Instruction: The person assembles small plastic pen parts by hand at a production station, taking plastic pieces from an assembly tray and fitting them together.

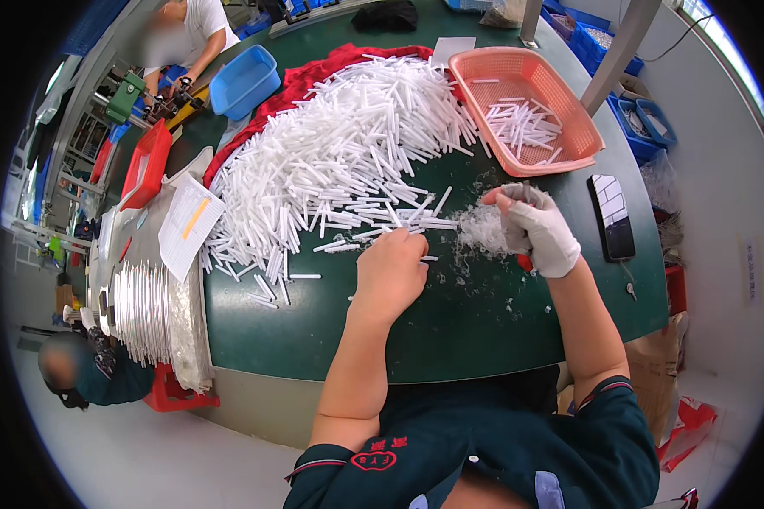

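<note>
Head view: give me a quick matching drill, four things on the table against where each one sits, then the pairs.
Things:
1. pink basket
2. blue tray
3. black phone
4. pile of white sticks

Places:
A. far left of the green table
B. flat by the right edge, right of the gloved right hand
C. far right, a few sticks inside
D. middle, partly over a red cloth, beyond the bare left hand

Pairs: 1-C, 2-A, 3-B, 4-D

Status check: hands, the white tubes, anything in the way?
Left hand bare, fingers on white tubes at the pile's edge. Right hand gloved, closed on a red-handled tool. White shavings between the hands.
</note>
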`<state>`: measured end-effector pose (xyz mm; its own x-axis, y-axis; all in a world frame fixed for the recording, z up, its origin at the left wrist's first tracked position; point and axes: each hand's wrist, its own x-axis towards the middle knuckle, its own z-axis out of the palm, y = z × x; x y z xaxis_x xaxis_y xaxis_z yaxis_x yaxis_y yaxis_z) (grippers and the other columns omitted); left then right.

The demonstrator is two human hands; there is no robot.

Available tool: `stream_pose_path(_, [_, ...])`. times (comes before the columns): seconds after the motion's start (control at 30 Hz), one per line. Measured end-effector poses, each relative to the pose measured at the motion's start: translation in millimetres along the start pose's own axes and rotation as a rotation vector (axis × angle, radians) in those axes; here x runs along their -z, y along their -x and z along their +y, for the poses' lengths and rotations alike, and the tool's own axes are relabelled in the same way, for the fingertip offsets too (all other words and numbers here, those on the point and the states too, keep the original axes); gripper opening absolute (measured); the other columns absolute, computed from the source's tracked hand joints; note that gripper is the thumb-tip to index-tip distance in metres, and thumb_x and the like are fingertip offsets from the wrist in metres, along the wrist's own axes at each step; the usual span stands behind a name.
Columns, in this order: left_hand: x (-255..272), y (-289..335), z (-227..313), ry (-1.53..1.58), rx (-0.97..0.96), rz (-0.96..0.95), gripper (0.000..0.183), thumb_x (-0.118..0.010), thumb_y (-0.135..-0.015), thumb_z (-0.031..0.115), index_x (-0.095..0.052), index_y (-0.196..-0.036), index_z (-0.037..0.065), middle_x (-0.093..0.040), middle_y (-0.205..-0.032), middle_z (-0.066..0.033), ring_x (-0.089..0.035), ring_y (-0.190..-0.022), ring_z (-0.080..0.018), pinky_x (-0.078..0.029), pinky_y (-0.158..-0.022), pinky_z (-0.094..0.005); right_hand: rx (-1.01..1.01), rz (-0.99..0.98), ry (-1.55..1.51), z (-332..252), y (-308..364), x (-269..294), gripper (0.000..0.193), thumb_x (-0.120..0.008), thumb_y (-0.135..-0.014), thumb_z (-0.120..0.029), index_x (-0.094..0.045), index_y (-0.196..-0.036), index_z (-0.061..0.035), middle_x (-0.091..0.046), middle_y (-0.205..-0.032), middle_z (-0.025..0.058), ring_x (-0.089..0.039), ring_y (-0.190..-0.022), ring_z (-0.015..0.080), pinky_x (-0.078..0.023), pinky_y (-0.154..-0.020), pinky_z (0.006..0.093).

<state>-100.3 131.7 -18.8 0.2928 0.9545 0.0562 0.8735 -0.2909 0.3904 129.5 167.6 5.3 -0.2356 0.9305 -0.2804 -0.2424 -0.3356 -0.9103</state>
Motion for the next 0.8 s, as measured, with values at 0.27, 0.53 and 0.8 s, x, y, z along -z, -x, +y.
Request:
stream_pose_path(0.27, [-19,-7,16,-0.022,-0.036,0.066,0.01,-0.061,-0.069,0.004,-0.055,-0.077,0.007,-0.054,-0.084,-0.0083,-0.056,-0.086,-0.028,-0.048,-0.07,-0.0402,-0.005,-0.04,0.073,10,5,-10,0.023,-0.065,-0.087,-0.023,-0.061,-0.096,-0.0025,-0.046,-0.059,-0.0053,-0.035,-0.046,0.0021,-0.025,-0.041,0.0193])
stream_pose_path(0.53, [-19,-7,18,-0.003,-0.16,0.067,0.012,-0.057,-0.07,0.0,-0.054,-0.079,0.007,-0.057,-0.079,-0.0095,-0.057,-0.083,-0.0308,-0.047,-0.069,-0.0418,0.002,-0.021,0.171,6,8,-15,0.022,-0.065,-0.087,-0.023,-0.062,-0.095,-0.0022,-0.053,-0.068,-0.0038,-0.043,-0.055,0.0022,-0.033,-0.047,0.0191])
stream_pose_path(0.8, [-6,-14,15,0.625,0.046,0.17,0.019,-0.063,-0.078,-0.003,-0.058,-0.096,0.002,-0.06,-0.08,-0.0033,-0.058,-0.07,-0.009,-0.045,-0.06,-0.0226,0.203,0.006,0.292,22,3,-7,0.02,-0.069,-0.082,-0.016,-0.063,-0.093,-0.0005,-0.056,-0.073,-0.002,-0.048,-0.065,0.0049,-0.042,-0.06,0.0208])
